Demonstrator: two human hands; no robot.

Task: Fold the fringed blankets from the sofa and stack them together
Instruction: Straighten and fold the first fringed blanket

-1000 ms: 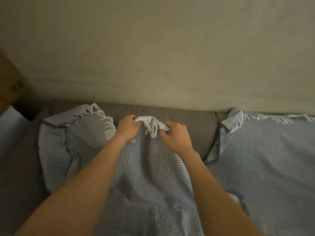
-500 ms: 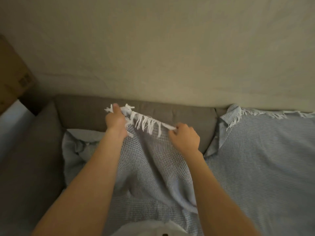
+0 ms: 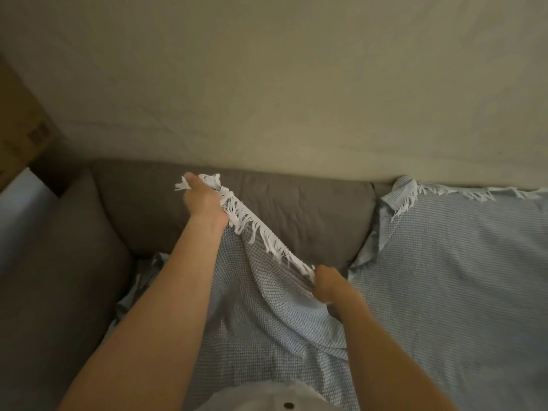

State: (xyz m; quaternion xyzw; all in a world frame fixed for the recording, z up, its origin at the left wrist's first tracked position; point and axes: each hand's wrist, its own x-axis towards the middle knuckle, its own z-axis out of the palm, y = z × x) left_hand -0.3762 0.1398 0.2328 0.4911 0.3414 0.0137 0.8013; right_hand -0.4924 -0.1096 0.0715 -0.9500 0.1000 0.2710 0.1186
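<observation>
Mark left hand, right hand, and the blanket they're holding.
left hand [image 3: 204, 200]: head view, back of the hand.
right hand [image 3: 327, 284]: head view, knuckles.
held blanket [image 3: 267, 307]: head view, weave between the forearms.

One view only: a wide-angle camera worn on the head, facing forward and down, set close above the sofa [image 3: 311, 209]. The wall [image 3: 296, 84] fills the far half; straight lines bow toward the edges.
</observation>
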